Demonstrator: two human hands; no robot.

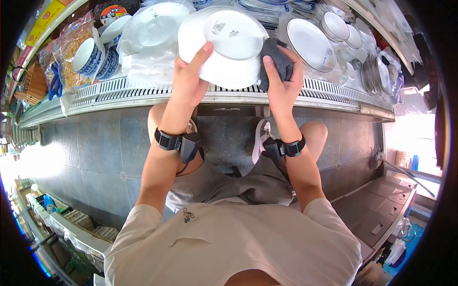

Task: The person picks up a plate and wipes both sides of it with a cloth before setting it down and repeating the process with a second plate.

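A white oval plate point(229, 71) is held up over the shelf edge, its underside with printed marks facing me. My left hand point(193, 71) grips its left rim, thumb lying on the underside and the fingers hidden behind. At the right rim my right hand point(284, 74) is closed on a dark grey cloth point(276, 59), which presses against the plate's edge. Just right of the cloth, another white oval plate point(311, 45) leans on the shelf. Behind and left of the held plate sit wrapped white dishes point(155, 24).
Blue-patterned bowls point(88, 57) and a wicker basket point(32, 85) stand at the left of the shelf point(229, 97). Stacked plates point(374, 74) and white bowls point(336, 26) are at the right. Dark floor tiles point(95, 143) lie below, with drawers point(377, 209) at the lower right.
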